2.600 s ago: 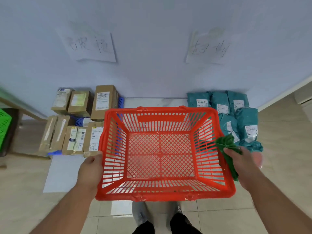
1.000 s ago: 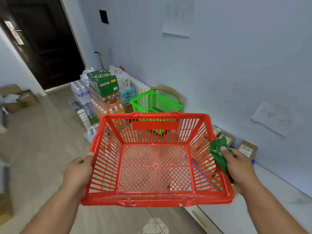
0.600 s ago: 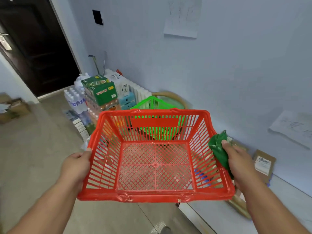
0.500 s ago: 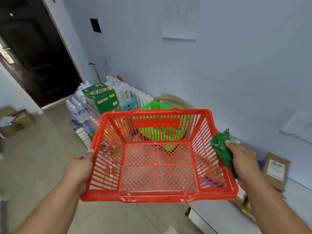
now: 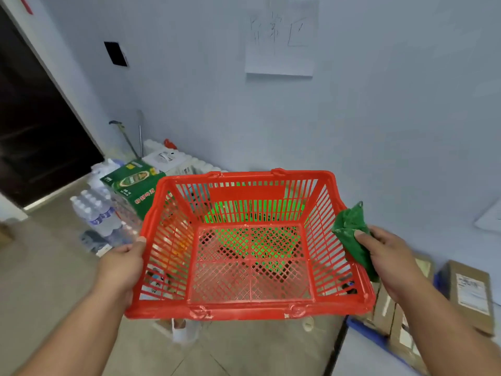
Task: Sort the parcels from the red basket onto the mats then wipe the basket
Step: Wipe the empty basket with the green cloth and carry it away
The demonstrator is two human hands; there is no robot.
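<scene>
Red basket [image 5: 252, 310], empty, airborne: left hand [image 5: 123, 263] clamping one rim, right hand [image 5: 387, 256] pinching rim plus green cloth [image 5: 352, 234]; slip risk there.

Both forearms bare, no sleeves, watch or rings.

A green carton [image 5: 132, 187] stood on stacked goods against the wall, with shrink-wrapped packs of water bottles [image 5: 93, 213] just left of it on the floor and a white box [image 5: 165, 158] just behind it. Farther left of the carton stood a dark doorway [image 5: 32, 126], and above it on the wall sat a small black panel [image 5: 115, 53]. Well to the carton's right and higher up, a sheet of paper [image 5: 280, 36] with handwritten characters was fixed to the wall.
</scene>
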